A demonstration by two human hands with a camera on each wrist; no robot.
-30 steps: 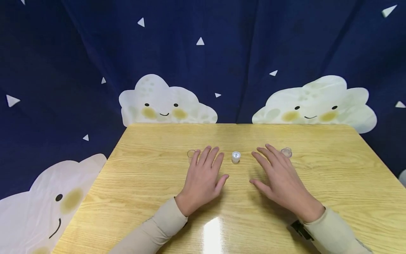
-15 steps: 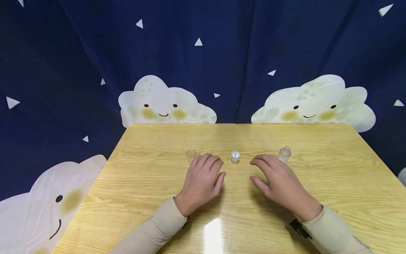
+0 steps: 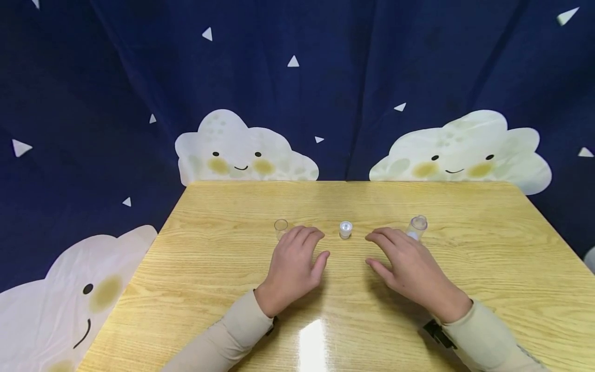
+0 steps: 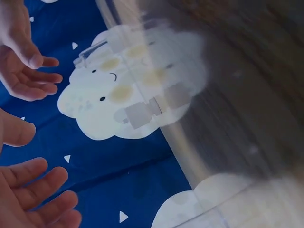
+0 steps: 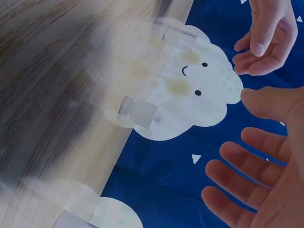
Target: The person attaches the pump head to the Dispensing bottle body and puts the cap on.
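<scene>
My left hand [image 3: 294, 268] is held over the table, fingers loosely bent and nothing in its grasp. Just beyond its fingertips is a clear, open-topped cylinder [image 3: 281, 225], its lower part hidden behind the hand. Opposite, my right hand [image 3: 411, 271] has the same loose bend and holds nothing. A clear tube with a lavender rim [image 3: 419, 223] stands behind its knuckles, partly covered. Between the two hands, a little farther away, stands a small whitish translucent stepped piece [image 3: 345, 230]; the right wrist view shows this whitish piece [image 5: 138, 111] from the side, near the table edge.
The light wooden table [image 3: 223, 206] reaches back to a dark blue curtain [image 3: 260, 67] printed with white clouds and triangles. A bright reflection lies on the tabletop near the front. A dark strap [image 3: 439, 335] shows at the right sleeve.
The fingers of both hands have bent and drawn back toward the person, showing more of the clear tube on the right. Over the last half second the hands have barely moved.
</scene>
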